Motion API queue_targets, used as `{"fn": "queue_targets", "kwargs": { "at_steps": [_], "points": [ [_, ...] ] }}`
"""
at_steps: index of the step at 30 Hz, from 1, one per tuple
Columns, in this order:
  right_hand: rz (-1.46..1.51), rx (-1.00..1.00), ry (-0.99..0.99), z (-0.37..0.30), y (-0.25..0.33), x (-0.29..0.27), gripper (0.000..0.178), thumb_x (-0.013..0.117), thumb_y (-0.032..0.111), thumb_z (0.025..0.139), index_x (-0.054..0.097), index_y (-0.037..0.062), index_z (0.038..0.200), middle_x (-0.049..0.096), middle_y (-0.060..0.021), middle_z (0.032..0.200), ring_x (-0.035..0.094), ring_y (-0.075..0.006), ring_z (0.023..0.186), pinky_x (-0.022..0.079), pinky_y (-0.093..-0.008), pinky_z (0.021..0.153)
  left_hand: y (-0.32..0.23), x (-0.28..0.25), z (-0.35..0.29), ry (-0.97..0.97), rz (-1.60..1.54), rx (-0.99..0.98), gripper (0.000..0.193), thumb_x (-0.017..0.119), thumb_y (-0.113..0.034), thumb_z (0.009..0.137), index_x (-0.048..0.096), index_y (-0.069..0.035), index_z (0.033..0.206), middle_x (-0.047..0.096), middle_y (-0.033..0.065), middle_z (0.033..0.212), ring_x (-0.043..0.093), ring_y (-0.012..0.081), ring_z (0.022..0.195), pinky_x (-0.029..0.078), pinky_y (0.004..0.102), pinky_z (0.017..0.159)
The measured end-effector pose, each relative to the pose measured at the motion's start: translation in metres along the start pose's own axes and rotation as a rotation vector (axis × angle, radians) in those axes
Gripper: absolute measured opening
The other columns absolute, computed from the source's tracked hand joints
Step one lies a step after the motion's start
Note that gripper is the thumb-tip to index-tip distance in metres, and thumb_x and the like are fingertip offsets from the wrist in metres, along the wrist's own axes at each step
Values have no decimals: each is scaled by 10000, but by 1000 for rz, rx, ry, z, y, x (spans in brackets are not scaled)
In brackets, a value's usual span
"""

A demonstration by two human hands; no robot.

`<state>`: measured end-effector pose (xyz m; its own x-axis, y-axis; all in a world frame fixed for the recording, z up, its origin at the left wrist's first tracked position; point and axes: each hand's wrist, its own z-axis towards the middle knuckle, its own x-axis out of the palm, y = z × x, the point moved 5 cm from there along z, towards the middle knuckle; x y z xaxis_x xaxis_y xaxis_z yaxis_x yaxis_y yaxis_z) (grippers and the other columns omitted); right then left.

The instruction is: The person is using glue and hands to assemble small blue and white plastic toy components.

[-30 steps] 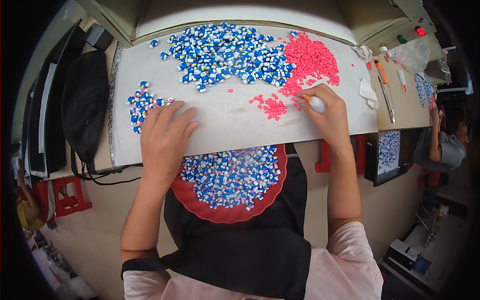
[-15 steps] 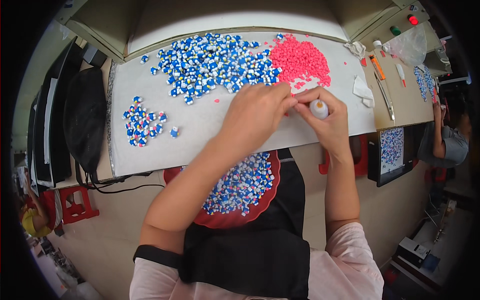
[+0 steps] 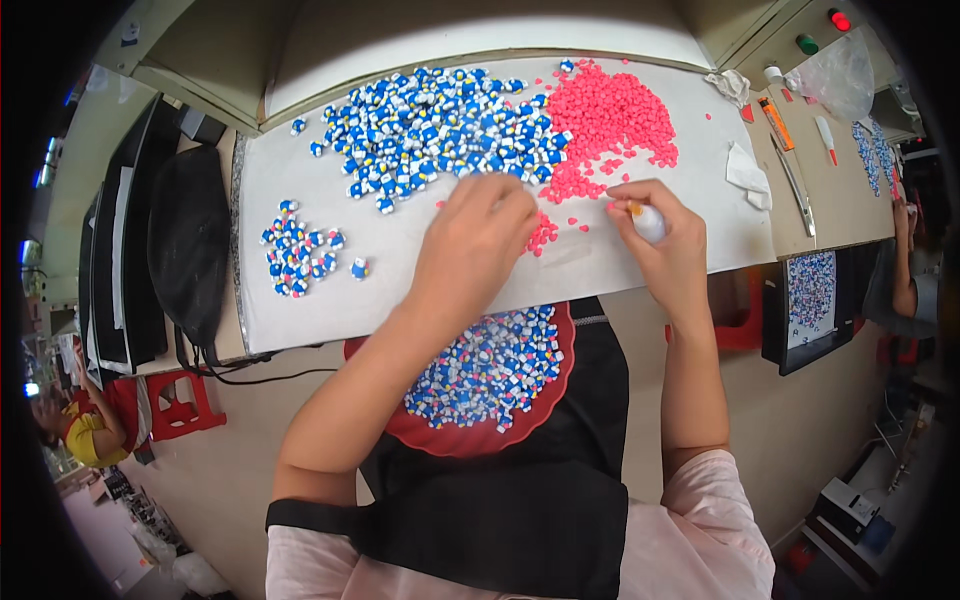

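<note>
My left hand [image 3: 474,240] is over the white sheet [image 3: 400,270], at the near edge of a large pile of small blue-and-white figures [image 3: 400,130]. Its fingers are curled together, and what they hold, if anything, is hidden. To the right, my right hand [image 3: 664,240] grips a small white bottle [image 3: 648,224] with a yellowish tip, its thumb and forefinger pinched beside it. Beyond that hand spreads a heap of tiny pink pieces [image 3: 625,115]. A few loose pink pieces [image 3: 543,235] lie between my hands.
A smaller group of figures with pink bits [image 3: 295,255] sits at the left. On my lap rests a red scalloped tray [image 3: 500,440] full of figures. Tweezers [image 3: 797,190], an orange cutter [image 3: 776,124] and crumpled tissue [image 3: 746,175] lie right. A black bag [image 3: 188,240] stands left.
My hands have drawn apart: the left moved left and nearer me, the right stays with the bottle, now tilted. Loose pink pieces between them have come into view. The whole view shifted slightly.
</note>
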<state>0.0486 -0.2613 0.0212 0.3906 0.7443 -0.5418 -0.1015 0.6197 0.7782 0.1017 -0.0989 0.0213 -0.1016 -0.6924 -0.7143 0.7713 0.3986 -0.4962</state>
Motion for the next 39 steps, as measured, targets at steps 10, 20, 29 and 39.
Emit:
{"fn": "queue_targets", "kwargs": {
  "at_steps": [10,20,29,39],
  "points": [
    [-42,-185,171,8,17,17,197,620,-26,606,578,38,787,531,-87,754,550,-252,702,435,-319,598,-16,-2,-29,-15,77,-111,311,613,-44,686,568,-36,993,507,136,1062,483,305,974,395,356,814],
    [-70,-186,245,10,9,13,180,618,-10,613,567,30,780,551,-88,757,554,-244,698,445,-300,618,-17,6,-40,13,108,-62,300,549,-24,689,552,-16,989,487,157,1111,455,319,1046,372,391,882],
    [-184,-47,151,10,0,-3,122,612,4,670,548,1,774,580,-89,739,574,-189,686,434,-273,626,-24,17,-25,75,-4,-89,494,616,-192,705,460,-55,1154,382,156,1236,354,316,1150,309,398,934],
    [93,36,-104,-5,-3,-21,77,586,-26,696,545,-16,760,532,-53,735,486,-118,684,381,-222,644,-31,44,-1,229,64,82,673,500,-504,732,371,-81,1239,288,133,1318,212,268,1246,128,445,1013]
  ]
}}
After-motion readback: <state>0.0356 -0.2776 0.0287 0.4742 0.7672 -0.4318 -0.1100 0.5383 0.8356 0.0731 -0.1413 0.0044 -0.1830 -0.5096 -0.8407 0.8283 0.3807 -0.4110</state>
